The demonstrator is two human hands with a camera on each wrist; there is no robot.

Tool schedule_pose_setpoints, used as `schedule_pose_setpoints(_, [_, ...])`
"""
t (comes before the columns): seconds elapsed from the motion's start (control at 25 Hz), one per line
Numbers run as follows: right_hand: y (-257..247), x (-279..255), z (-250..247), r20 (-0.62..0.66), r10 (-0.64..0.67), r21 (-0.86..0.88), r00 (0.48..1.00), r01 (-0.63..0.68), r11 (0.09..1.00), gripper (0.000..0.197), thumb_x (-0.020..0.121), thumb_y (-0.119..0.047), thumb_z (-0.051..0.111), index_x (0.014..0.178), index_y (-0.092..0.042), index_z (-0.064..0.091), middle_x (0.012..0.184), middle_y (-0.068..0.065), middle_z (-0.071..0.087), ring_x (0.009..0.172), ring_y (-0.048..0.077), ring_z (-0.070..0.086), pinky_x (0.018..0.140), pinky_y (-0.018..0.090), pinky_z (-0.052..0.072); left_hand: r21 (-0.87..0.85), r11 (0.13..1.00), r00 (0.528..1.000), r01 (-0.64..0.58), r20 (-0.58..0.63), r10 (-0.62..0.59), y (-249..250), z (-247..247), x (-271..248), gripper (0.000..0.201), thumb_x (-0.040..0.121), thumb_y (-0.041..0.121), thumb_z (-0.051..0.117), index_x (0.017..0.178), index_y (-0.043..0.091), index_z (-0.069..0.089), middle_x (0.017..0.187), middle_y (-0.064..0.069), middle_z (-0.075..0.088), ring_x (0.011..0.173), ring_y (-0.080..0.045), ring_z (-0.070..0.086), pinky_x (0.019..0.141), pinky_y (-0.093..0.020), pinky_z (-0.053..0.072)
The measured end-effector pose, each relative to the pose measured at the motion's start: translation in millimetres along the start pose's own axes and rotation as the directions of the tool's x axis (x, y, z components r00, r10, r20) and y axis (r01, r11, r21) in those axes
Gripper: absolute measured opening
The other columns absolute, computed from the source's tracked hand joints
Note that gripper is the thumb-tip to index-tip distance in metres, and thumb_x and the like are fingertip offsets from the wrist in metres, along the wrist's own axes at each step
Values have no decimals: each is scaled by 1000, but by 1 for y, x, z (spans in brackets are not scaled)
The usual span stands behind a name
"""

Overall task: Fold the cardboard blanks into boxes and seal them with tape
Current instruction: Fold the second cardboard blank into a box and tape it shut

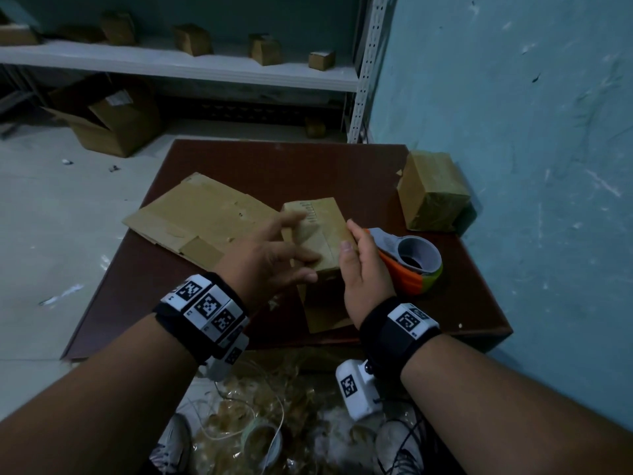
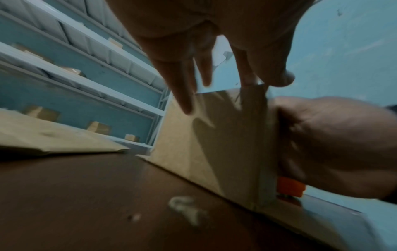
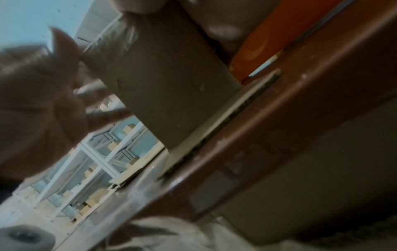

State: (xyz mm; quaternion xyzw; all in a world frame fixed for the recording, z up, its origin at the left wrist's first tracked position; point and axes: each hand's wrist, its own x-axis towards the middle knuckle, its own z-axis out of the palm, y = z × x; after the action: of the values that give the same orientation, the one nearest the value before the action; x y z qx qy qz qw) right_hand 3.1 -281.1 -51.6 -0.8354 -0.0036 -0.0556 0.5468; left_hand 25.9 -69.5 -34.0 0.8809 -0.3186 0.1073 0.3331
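Desk [image 1: 342,166]: dark brown, set against a blue wall, metal shelving behind it.

Flat cardboard blank [image 1: 191,214]: lies on the far-left part of the desk, unfolded, well left of the hands.

Finished box [image 1: 433,193]: far-right corner, apart from the work.

Box in progress [image 1: 322,234]: stands mid-desk between the two hands, long axis running away from the person and slightly leftward; a loose flap lies flat toward the near edge.

Tape dispenser [image 1: 411,265]: orange and grey, on the desk just right of the box, touching or nearly touching the right hand.

Left hand [image 1: 270,258]: fingers [image 2: 182,95] spread and straight, tips at the box's left face and top edge, gripping nothing.

Right hand [image 1: 363,265]: flat against the box's right side, thumb on the top near corner; its far fingers are hidden, so whether they curl round anything I cannot tell.

Judgement: the right hand is nearer the dispenser, directly to its right; the left is placed to steady the box.
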Motion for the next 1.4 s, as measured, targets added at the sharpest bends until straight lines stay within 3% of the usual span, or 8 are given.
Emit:
schedule_pose_setpoints(0.16, [-2,2,-2,25,18,22,1000,-18,1000,51,111,-43,39,160,-31,33,146,-18,47,124,-5,45,88,0,35,-54,960,960,274,-40,-276,6,-5,2,55,59,71,72,89,27,58,93,11,60,79,-10,59,67,-22,47])
schedule_pose_setpoints(0.28, [-2,4,-4,23,21,52,1000,-23,998,51,111,-43,39,160,-32,34,154,-11,47,128,-2,45,96,13,38,-236,926,953,293,1,-302,6,6,4,47,67,60,78,68,24,48,59,9,57,55,-13,56,52,-23,44])
schedule_pose_setpoints(0.44, [-1,5,-3,15,12,55,1000,-13,998,50,110,-42,40,159,-31,35,155,-9,48,129,-1,46,99,15,39,-416,853,945,315,51,-324,8,9,5,40,72,36,83,66,13,51,61,4,63,52,-11,61,50,-18,47])
schedule_pose_setpoints(0.68, [-4,5,-3,30,27,34,999,-28,999,48,111,-39,40,159,-31,36,139,-22,45,122,-10,43,86,-4,34,-360,890,960,280,88,-266,-4,8,4,46,71,61,78,72,17,64,70,-3,69,61,-17,65,56,-20,48])
schedule_pose_setpoints(0.92, [-5,3,-2,6,37,51,999,-38,998,47,111,-39,40,158,-30,38,144,-17,50,117,-11,48,89,1,36,25,1000,991,-3,136,0,-4,10,5,35,89,70,50,76,38,47,71,15,49,63,-2,50,56,-24,36])
schedule_pose_setpoints(1.08, [-8,2,0,16,60,67,998,-61,996,50,110,-43,40,159,-32,36,142,-20,48,121,-7,48,88,3,36,229,972,951,45,287,-112,7,2,12,38,86,71,48,79,34,47,72,13,50,64,-6,49,57,-23,33])
schedule_pose_setpoints(1.32, [-10,0,-3,46,103,100,994,-107,989,57,108,-51,41,161,-33,31,153,-12,47,126,-5,44,89,6,35,363,925,924,110,306,-229,17,3,15,38,84,71,61,80,34,55,71,11,56,69,-12,57,62,-26,42])
schedule_pose_setpoints(1.4, [-12,0,-5,53,111,89,992,-116,989,59,107,-54,40,162,-34,30,157,-10,45,129,-4,41,93,8,34,376,922,919,93,324,-224,18,0,16,45,83,79,46,76,35,50,69,11,54,66,-11,55,62,-27,40])
